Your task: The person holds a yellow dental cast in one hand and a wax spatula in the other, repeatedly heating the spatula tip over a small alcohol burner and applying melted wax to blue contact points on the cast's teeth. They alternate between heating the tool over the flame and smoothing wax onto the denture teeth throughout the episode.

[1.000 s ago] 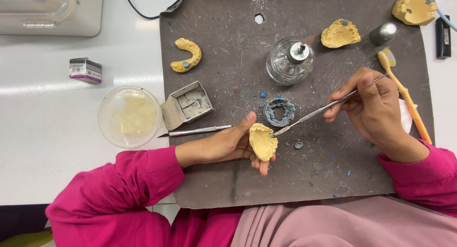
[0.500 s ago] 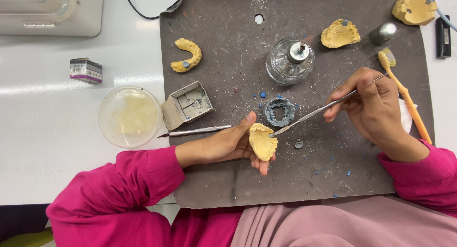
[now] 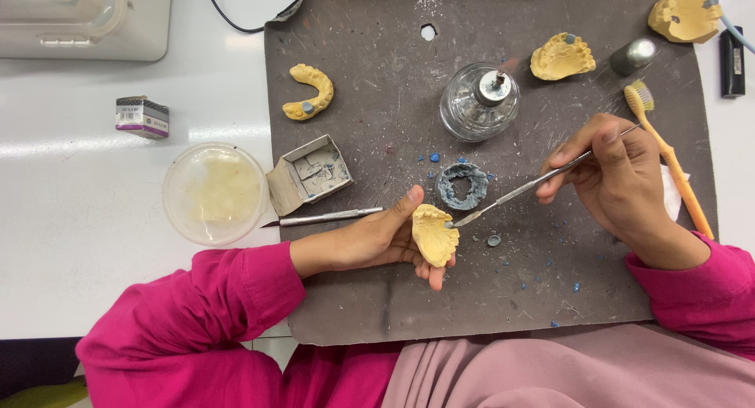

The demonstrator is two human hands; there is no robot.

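Note:
My left hand (image 3: 383, 239) grips a yellow dental plaster cast (image 3: 434, 233) just above the dark work mat (image 3: 377, 101). A thin metal spatula (image 3: 525, 189) is pinched in my right hand (image 3: 617, 180); its tip touches the cast's upper right edge. Right behind the cast lies a ring of blue-grey wax (image 3: 462, 185). A glass spirit lamp (image 3: 480, 101) stands further back on the mat.
Three more yellow casts (image 3: 311, 92) (image 3: 561, 56) (image 3: 686, 12) lie on the mat, with a small open box (image 3: 308, 174), a metal knife (image 3: 326, 217), an orange toothbrush (image 3: 668, 152) and a metal cap (image 3: 632, 56). A clear bowl (image 3: 214, 192) and small carton (image 3: 142, 115) sit left.

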